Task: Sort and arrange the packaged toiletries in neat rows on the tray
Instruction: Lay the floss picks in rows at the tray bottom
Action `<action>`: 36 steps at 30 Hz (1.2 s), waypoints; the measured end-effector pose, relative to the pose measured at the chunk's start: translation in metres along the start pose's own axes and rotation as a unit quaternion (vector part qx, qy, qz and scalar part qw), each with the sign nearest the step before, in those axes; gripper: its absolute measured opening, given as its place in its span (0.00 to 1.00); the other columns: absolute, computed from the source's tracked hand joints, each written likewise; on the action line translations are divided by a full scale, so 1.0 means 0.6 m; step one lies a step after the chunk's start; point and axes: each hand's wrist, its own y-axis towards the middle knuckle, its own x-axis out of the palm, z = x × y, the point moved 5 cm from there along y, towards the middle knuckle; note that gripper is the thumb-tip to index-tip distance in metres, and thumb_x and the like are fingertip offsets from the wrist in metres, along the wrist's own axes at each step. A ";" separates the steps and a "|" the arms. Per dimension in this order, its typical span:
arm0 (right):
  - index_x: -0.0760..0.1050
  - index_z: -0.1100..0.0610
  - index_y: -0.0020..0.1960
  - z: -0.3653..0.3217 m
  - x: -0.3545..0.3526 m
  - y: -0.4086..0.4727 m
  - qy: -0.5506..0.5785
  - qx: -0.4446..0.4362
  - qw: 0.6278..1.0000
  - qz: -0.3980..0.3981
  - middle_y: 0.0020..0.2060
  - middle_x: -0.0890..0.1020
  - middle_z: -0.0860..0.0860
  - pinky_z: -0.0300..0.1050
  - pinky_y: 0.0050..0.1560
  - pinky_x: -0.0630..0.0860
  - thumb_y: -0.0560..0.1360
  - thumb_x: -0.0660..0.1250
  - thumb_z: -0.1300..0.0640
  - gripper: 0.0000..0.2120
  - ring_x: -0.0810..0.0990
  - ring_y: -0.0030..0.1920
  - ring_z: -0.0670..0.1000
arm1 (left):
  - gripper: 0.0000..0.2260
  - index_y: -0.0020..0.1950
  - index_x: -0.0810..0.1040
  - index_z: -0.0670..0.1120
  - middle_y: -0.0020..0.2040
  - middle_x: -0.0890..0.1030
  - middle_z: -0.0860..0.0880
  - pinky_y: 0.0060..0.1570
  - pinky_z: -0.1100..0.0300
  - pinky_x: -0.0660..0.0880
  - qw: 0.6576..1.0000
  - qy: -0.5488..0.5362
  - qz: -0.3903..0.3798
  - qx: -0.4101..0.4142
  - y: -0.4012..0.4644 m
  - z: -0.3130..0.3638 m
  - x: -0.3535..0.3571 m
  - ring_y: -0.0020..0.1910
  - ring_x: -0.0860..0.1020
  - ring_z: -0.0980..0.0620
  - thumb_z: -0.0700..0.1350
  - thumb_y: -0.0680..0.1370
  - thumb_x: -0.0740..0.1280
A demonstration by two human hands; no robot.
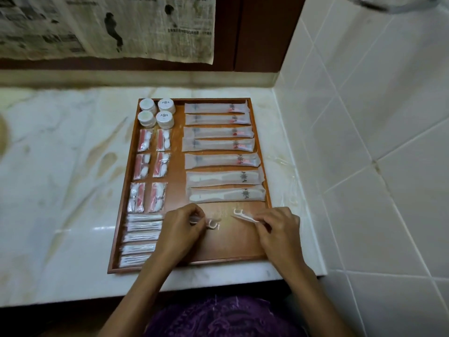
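Observation:
A wooden tray (233, 249) lies on the marble counter. Its right column holds several long packaged toothbrushes (218, 132) and two packaged combs (224, 178) in rows. Round white containers (156, 113) sit at the tray's far left, several small sachets with red and white contents (151, 164) below them, and wrapped cotton-swab packs (142, 235) at the near left. My left hand (182, 227) pinches a wrapped floss pick (212, 224) just over the tray's bare near part. My right hand (279, 229) pinches another wrapped floss pick (243, 215) by its handle.
The marble counter (60, 178) spreads to the left of the tray. A white tiled wall (364, 142) rises close on the right. A sheet of newspaper (109, 25) hangs on the dark wooden panel behind. The counter's front edge runs just below the tray.

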 end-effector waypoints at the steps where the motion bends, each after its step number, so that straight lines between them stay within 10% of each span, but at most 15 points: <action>1: 0.83 0.53 0.43 -0.002 0.004 0.005 -0.032 -0.011 0.999 -0.005 0.41 0.82 0.47 0.46 0.48 0.62 0.66 0.74 0.67 0.10 0.75 0.47 0.51 | 0.03 0.42 0.81 0.49 0.38 0.83 0.53 0.38 0.62 0.72 0.999 0.033 -0.002 0.020 0.003 0.004 -0.003 0.41 0.81 0.53 0.45 0.71 0.74; 10: 0.83 0.55 0.44 0.001 0.024 -0.017 -0.179 0.009 0.983 -0.038 0.46 0.79 0.52 0.51 0.45 0.68 0.60 0.73 0.68 0.15 0.74 0.47 0.55 | 0.07 0.44 0.81 0.49 0.43 0.79 0.51 0.31 0.56 0.72 0.966 0.221 0.024 0.132 0.008 0.005 -0.006 0.48 0.74 0.48 0.52 0.72 0.71; 28: 0.80 0.54 0.53 -0.041 0.073 0.010 -0.078 0.018 0.990 -0.112 0.44 0.82 0.50 0.46 0.39 0.79 0.73 0.66 0.65 0.12 0.79 0.42 0.51 | 0.11 0.42 0.81 0.49 0.38 0.78 0.52 0.29 0.51 0.75 0.955 0.206 -0.034 0.212 0.002 -0.025 0.021 0.41 0.77 0.48 0.48 0.76 0.59; 36: 0.74 0.47 0.53 -0.018 0.048 0.006 0.249 0.272 0.928 -0.054 0.43 0.79 0.48 0.46 0.34 0.82 0.76 0.66 0.65 0.14 0.83 0.35 0.48 | 0.13 0.43 0.81 0.49 0.40 0.78 0.52 0.30 0.52 0.76 0.956 0.196 -0.052 0.210 0.013 -0.022 0.022 0.42 0.76 0.49 0.49 0.76 0.57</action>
